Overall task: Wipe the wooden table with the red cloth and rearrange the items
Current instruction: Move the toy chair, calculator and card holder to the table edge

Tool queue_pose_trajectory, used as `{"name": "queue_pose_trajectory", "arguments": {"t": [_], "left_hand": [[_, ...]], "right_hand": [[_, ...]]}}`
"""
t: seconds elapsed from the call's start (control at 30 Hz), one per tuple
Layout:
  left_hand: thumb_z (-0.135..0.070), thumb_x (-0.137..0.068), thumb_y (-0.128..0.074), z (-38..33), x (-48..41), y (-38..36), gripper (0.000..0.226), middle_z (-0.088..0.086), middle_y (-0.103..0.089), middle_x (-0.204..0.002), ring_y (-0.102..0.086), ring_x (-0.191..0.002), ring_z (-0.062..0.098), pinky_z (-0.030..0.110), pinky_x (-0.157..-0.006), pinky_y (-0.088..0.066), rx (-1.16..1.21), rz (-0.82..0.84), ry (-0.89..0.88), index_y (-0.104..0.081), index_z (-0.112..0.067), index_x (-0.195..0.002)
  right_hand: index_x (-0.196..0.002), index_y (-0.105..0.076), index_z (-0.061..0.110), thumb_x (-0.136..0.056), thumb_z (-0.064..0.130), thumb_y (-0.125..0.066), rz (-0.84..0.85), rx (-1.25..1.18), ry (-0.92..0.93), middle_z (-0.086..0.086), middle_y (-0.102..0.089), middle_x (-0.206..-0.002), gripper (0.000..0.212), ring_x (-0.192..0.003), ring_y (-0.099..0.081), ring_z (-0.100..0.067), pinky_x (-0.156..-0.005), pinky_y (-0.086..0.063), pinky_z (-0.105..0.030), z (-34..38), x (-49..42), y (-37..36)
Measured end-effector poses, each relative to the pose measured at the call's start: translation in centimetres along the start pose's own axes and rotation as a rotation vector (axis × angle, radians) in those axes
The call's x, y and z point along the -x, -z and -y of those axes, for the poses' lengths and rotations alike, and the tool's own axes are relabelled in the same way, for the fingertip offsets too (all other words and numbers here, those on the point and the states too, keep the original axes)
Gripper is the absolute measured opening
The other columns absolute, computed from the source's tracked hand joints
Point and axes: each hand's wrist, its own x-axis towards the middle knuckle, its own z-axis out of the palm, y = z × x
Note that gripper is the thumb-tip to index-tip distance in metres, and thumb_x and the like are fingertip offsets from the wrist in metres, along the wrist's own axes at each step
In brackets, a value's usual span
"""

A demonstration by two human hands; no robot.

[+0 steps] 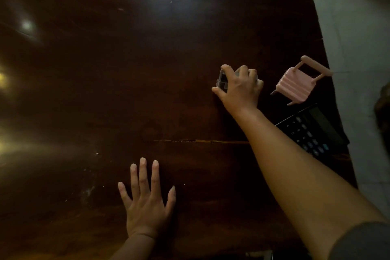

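Observation:
The dark wooden table (147,69) fills most of the head view. My right hand (240,88) reaches to the right part of the table and is closed over a small clear plastic box (222,81), of which only the left end shows between thumb and fingers. My left hand (146,200) lies flat on the table near the front edge, fingers spread, holding nothing. No red cloth is in view.
A small pink chair-shaped stand (297,84) sits just right of my right hand, near the table's right edge. A black calculator (312,131) lies below it, partly under my forearm. Grey tiled floor (358,48) runs along the right.

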Motion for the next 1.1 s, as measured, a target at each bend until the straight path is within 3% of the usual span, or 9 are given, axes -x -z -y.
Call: {"name": "queue_pose_trajectory", "arguments": {"t": [0.17, 0.37, 0.6, 0.8, 1.1], "left_hand": [[-0.065, -0.091, -0.020, 0.0, 0.1, -0.1, 0.078, 0.009, -0.007, -0.163, -0.002, -0.149, 0.030, 0.066, -0.111, -0.005, -0.008, -0.007, 0.000, -0.016, -0.021, -0.154], [-0.062, -0.087, -0.030, 0.0, -0.1, -0.2, 0.079, 0.007, -0.003, -0.163, 0.005, -0.149, 0.026, 0.066, -0.111, -0.004, -0.007, -0.010, 0.008, -0.012, -0.024, -0.155], [-0.065, -0.087, -0.025, 0.0, 0.0, -0.1, 0.078, 0.007, -0.005, -0.163, 0.010, -0.148, 0.022, 0.063, -0.113, 0.001, 0.021, -0.034, 0.036, -0.013, -0.026, -0.154], [-0.067, -0.087, -0.021, 0.0, 0.0, -0.3, 0.078, 0.006, -0.002, -0.163, 0.012, -0.148, 0.020, 0.061, -0.113, 0.005, 0.030, -0.045, 0.040, -0.011, -0.028, -0.154], [-0.067, -0.088, -0.020, 0.1, -0.1, -0.6, 0.078, 0.007, 0.001, -0.163, 0.013, -0.148, 0.021, 0.061, -0.113, 0.005, -0.004, -0.054, 0.035, -0.008, -0.027, -0.154]], "right_hand": [[-0.139, -0.042, 0.038, -0.079, 0.055, -0.069, -0.052, -0.065, 0.015, -0.009, -0.054, -0.120, 0.068, -0.114, -0.046, -0.031, -0.094, -0.038, -0.051, -0.1, 1.9, 0.4], [-0.143, -0.038, 0.041, -0.078, 0.053, -0.069, -0.078, -0.181, 0.042, -0.001, -0.052, -0.113, 0.073, -0.106, -0.046, -0.021, -0.093, -0.040, -0.049, -0.3, 13.2, 1.6], [-0.146, -0.037, 0.038, -0.079, 0.055, -0.066, -0.116, -0.178, -0.113, 0.000, -0.050, -0.112, 0.075, -0.105, -0.046, -0.019, -0.089, -0.043, -0.047, -6.6, 24.1, 2.5], [-0.145, -0.041, 0.035, -0.077, 0.052, -0.072, -0.158, -0.068, -0.257, -0.007, -0.053, -0.110, 0.077, -0.101, -0.048, -0.027, -0.083, -0.042, -0.046, -15.0, 26.1, 3.3], [-0.139, -0.046, 0.030, -0.077, 0.051, -0.073, -0.059, -0.015, -0.210, -0.010, -0.053, -0.113, 0.071, -0.103, -0.048, -0.030, -0.084, -0.042, -0.048, -19.0, 26.2, 1.5]]}}
